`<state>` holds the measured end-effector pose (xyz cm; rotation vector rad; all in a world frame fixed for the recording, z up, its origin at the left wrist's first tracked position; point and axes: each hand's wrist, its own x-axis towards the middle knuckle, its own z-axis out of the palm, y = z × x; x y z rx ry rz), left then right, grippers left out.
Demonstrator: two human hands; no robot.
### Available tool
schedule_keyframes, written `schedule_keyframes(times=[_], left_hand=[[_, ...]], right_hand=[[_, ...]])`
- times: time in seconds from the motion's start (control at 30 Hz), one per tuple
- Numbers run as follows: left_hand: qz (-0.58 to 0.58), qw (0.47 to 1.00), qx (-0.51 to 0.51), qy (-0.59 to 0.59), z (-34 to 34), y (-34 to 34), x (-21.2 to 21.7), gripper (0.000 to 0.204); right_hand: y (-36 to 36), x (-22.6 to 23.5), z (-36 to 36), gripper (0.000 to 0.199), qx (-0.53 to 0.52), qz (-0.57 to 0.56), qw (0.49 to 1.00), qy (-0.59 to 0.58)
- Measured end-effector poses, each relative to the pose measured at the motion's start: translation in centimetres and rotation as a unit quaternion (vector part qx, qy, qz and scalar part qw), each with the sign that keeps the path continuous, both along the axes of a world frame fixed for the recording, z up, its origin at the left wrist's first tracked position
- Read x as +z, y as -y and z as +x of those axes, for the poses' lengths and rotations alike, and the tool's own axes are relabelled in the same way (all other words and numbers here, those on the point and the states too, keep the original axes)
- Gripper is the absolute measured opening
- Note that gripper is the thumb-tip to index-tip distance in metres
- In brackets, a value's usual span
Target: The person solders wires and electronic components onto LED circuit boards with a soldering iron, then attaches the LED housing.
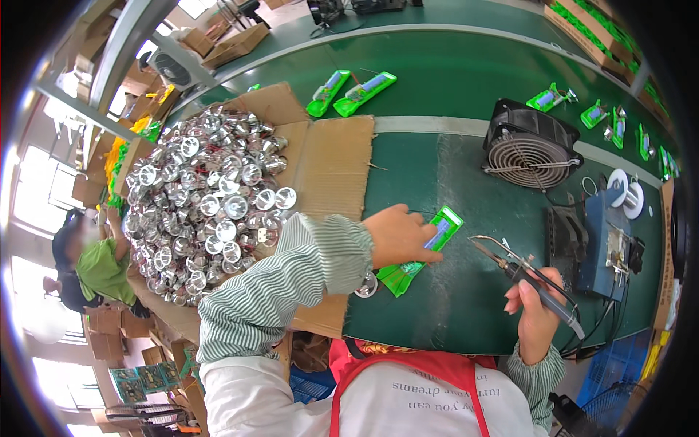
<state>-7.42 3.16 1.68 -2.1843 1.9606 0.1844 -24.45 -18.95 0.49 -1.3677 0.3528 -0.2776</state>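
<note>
My left hand [403, 237] is curled over a green plastic casing [445, 221] with a blue-purple cylindrical part inside, gripping it against the green bench. By the casing's near end, partly covered by my sleeve, lies a silver reflector cup [366, 285]. My right hand [537, 309] is closed around a soldering iron [535, 285] with a dark grip. A thin metal tube runs beside its bit, and the tip points left toward the casing, apart from it.
A cardboard box [335, 160] heaped with silver reflector cups [218, 197] stands left. A black fan [531, 149] sits at the far right, near a blue soldering station [604, 240] and solder spools [633, 200]. Several green casings [366, 93] lie on the conveyor belt [451, 69]. Another person [105, 266] is at far left.
</note>
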Motion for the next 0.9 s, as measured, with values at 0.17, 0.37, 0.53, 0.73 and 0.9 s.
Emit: schedule_keyframes(times=[0.17, 0.37, 0.53, 0.73, 0.9], left_hand=[[0.031, 0.996, 0.060, 0.066, -2.1, 0.4, 0.1, 0.029], [0.110, 0.952, 0.284, 0.031, -3.1, 0.7, -0.1, 0.027], [-0.143, 0.917, 0.369, -0.046, -4.2, -2.0, 0.1, 0.025], [-0.384, 0.782, 0.403, -0.280, -4.9, -2.2, -2.2, 0.011], [-0.394, 0.667, 0.519, -0.361, -5.8, -0.8, -2.7, 0.007]], right_hand=[[0.1, 0.4, 0.1, 0.011, -0.010, 0.005, 1.000, 0.008], [0.4, 0.5, 0.2, 0.014, -0.016, -0.011, 1.000, 0.003], [0.1, 0.8, 0.3, 0.013, 0.025, 0.024, 0.999, 0.002], [-0.2, 0.3, 0.6, 0.012, 0.069, 0.039, 0.997, 0.005], [-0.9, -0.1, 1.4, 0.016, 0.102, 0.029, 0.994, 0.005]])
